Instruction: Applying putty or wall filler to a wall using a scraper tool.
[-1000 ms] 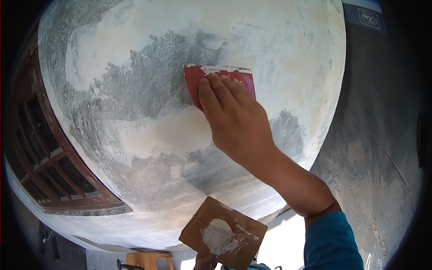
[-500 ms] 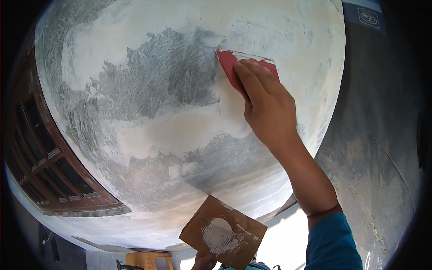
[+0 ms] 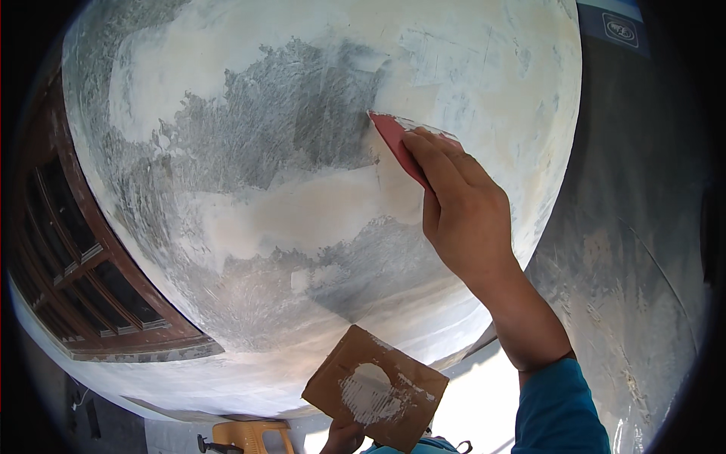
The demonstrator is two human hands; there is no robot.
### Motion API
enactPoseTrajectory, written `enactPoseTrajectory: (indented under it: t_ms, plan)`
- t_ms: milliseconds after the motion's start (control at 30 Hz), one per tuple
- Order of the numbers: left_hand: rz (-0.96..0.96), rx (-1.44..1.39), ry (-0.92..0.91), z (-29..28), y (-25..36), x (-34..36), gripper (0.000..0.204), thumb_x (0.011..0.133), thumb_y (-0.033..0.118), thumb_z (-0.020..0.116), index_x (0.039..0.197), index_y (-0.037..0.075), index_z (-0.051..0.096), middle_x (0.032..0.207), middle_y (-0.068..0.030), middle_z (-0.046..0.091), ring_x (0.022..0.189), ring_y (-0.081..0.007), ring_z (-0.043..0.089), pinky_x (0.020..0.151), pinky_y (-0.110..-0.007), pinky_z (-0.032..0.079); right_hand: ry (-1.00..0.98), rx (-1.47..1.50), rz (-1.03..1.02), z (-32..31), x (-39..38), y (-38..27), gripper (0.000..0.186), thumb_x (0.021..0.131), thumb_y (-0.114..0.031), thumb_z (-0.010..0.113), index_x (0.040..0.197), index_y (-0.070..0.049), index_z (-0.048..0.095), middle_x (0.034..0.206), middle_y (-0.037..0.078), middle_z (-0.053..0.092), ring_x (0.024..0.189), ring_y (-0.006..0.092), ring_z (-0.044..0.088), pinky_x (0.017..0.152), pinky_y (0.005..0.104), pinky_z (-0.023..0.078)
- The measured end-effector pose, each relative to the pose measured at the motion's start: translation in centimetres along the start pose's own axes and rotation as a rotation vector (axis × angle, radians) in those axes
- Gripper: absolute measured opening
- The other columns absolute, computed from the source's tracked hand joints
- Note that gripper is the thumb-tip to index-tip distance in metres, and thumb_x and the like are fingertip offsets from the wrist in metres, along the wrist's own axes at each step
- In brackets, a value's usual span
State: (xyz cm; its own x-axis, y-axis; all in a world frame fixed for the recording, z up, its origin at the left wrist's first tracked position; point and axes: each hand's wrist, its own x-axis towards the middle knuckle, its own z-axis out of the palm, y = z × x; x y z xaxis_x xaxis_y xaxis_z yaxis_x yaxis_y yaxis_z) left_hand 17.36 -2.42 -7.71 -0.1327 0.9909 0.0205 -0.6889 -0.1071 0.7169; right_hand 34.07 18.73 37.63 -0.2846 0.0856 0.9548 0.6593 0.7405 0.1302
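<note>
My right hand (image 3: 473,204) grips a red putty spreader (image 3: 396,144), fingers pressed over its face. White paste lines the spreader's far edge, which rests against the wall (image 3: 287,216). That wall is patchy, with whitish filler over rough grey plaster, and a dark bare area lies left of the blade. Low in the view, my left hand (image 3: 345,436) holds a square brown board (image 3: 416,378) by its lower left edge. A blob of white putty (image 3: 369,392), ridged on its lower part, sits on the board. Most of the left hand is hidden under the board.
A brown wooden window frame (image 3: 113,287) with dark panes borders the wall at left. An orange-yellow plastic stool (image 3: 253,437) stands at the bottom. A grey, streaked sheet-like surface (image 3: 605,303) is on the right, with a dark blue patch bearing a logo (image 3: 618,29) above it.
My right hand has drawn the spreader down and slightly right along the wall, and the blade now lies at a steeper tilt to view. The board and left hand have barely moved.
</note>
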Motion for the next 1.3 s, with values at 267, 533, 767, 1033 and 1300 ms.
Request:
enactPoseTrajectory:
  t_ms: [267, 533, 767, 1033, 1300]
  plan:
    - [-0.057, -0.075, -0.041, 0.0, 2.4, 1.4, 0.066, 0.066, -0.01, 0.05, 0.132, -0.004, 0.043, 0.124, -0.0192, 0.056, 0.119, -0.0358, 0.055, 0.102, -0.045, 0.044, 0.018, -0.044, -0.221, 6.4, -3.8, -1.5, 0.043, 0.085, -0.007, 0.06, 0.126, 0.004, 0.058, 0.129, 0.023, 0.06, 0.12, 0.0359, 0.06, 0.104, 0.0474, 0.047]
    - [-0.103, -0.174, -0.025, 1.7, 3.7, -1.2, 0.074, 0.066, -0.01, 0.048, 0.14, -0.005, 0.041, 0.131, -0.0198, 0.056, 0.126, -0.0359, 0.054, 0.107, -0.045, 0.044, -0.271, 0.1, -0.067, 4.9, -10.7, -4.8, 0.051, 0.075, 0.005, 0.066, 0.125, 0.0, 0.063, 0.129, 0.018, 0.064, 0.122, 0.0306, 0.061, 0.107, 0.042, 0.047]
    - [-0.207, -0.02, 0.059, 3.6, 5.2, -2.5, 0.077, 0.065, -0.01, 0.048, 0.14, -0.005, 0.04, 0.129, -0.0187, 0.057, 0.122, -0.0346, 0.056, 0.103, -0.043, 0.046, 0.057, 0.062, 0.038, 1.1, -2.5, -2.9, 0.047, 0.076, 0.005, 0.066, 0.122, -0.004, 0.062, 0.121, 0.013, 0.067, 0.112, 0.0297, 0.066, 0.089, 0.0385, 0.057]
    - [-0.16, 0.177, -0.056, 2.8, 4.7, -2.3, 0.078, 0.065, -0.009, 0.049, 0.142, -0.006, 0.038, 0.132, -0.0191, 0.056, 0.127, -0.0349, 0.052, 0.109, -0.044, 0.04, -0.071, 0.018, -0.08, 5.5, -5.4, -6.1, 0.039, 0.082, -0.003, 0.061, 0.12, 0.003, 0.059, 0.124, 0.02, 0.064, 0.116, 0.0351, 0.062, 0.099, 0.0424, 0.052]
    - [-0.226, -0.039, 0.049, 3.8, 7.1, -2.2, 0.078, 0.065, -0.009, 0.048, 0.143, -0.006, 0.037, 0.134, -0.0192, 0.055, 0.129, -0.0352, 0.051, 0.109, -0.045, 0.041, 0.005, 0.091, 0.039, 1.6, -1.9, -5.6, 0.043, 0.08, 0.008, 0.063, 0.121, -0.006, 0.064, 0.119, 0.013, 0.068, 0.109, 0.0306, 0.067, 0.091, 0.0376, 0.056]
